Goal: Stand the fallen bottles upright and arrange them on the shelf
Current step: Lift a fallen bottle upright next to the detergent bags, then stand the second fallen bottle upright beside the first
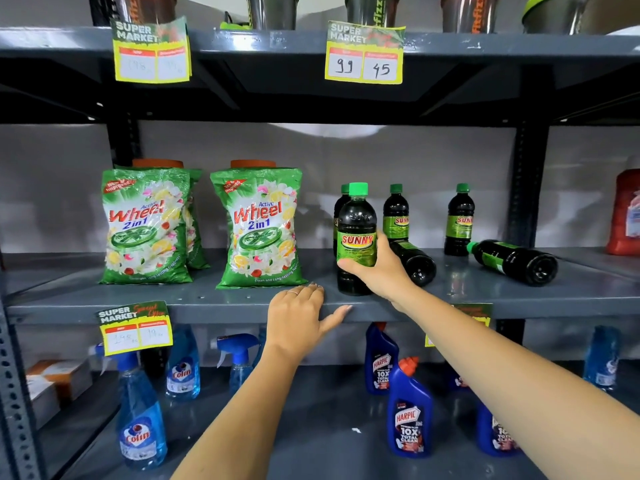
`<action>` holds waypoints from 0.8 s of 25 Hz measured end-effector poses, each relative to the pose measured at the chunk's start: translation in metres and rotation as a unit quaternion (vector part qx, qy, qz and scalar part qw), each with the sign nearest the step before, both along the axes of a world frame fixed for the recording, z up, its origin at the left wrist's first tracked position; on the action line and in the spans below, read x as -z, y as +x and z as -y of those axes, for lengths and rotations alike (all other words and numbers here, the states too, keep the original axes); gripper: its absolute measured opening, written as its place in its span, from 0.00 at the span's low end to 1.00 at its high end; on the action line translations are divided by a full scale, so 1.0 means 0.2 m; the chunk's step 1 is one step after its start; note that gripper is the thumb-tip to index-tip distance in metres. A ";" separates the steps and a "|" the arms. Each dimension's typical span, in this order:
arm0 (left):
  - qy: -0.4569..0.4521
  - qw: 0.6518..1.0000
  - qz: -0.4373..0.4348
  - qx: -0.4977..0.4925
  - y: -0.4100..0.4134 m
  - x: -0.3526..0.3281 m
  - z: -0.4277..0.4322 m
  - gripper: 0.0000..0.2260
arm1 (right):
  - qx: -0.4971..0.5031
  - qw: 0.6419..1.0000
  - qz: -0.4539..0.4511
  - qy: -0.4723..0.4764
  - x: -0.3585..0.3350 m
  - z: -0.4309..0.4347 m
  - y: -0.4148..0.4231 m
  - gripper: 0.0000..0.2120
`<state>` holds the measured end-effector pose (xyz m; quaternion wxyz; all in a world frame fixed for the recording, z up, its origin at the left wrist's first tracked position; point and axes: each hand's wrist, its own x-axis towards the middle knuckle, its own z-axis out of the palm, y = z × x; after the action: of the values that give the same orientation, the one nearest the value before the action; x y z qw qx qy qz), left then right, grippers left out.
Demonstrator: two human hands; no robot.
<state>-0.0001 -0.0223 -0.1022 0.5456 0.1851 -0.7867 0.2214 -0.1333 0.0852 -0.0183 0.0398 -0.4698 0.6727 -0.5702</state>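
My right hand (375, 268) is wrapped around a dark Sunny bottle (356, 220) with a green cap, held upright near the front of the grey middle shelf (221, 299). My left hand (299, 315) rests on that shelf's front edge, fingers apart, holding nothing. Three more Sunny bottles stand upright behind: one (341, 209) mostly hidden by the held bottle, one (396, 213) to its right and one (459, 220) further right. Two bottles lie on their sides: one (415, 263) just behind my right hand, another (516, 261) at the right with its cap pointing left.
Green Wheel detergent bags (147, 226) (259, 230) stand on the left of the same shelf. A red pack (625, 213) sits at the far right. Blue Colin sprays (140, 420) and Harpic bottles (410, 417) fill the shelf below. Price tags hang off the shelf edges.
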 end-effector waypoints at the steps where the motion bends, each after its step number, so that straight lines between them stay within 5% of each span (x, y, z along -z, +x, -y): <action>1: 0.003 1.000 0.003 0.000 0.00 0.00 0.00 0.29 | -0.001 1.000 -0.002 -0.002 0.01 -0.02 0.01 0.40; 7: 0.018 1.000 0.022 -0.007 0.01 0.00 -0.01 0.29 | 0.012 0.998 0.015 -0.053 0.01 -0.10 0.06 0.46; 11: -0.045 0.999 -0.014 0.000 0.03 0.00 -0.09 0.20 | 0.163 0.970 0.002 -0.179 -0.17 -0.20 -0.12 0.21; 13: -0.111 0.991 0.031 0.064 -0.04 -0.02 -0.21 0.14 | 0.223 0.966 -0.040 -0.121 -0.23 -0.23 -0.32 0.12; 16: -0.137 0.963 0.187 0.141 -0.27 -0.04 -0.41 0.15 | 0.261 0.961 -0.085 0.042 -0.20 -0.17 -0.59 0.11; 20: -0.057 0.984 0.162 0.048 -0.49 -0.05 -0.46 0.21 | 0.210 0.962 0.014 0.174 -0.18 -0.09 -0.70 0.27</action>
<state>-0.0990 0.0707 -0.0916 0.4306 0.0775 -0.8587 0.2668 -0.2725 0.1023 0.0171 0.0092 -0.2959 0.8444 -0.4464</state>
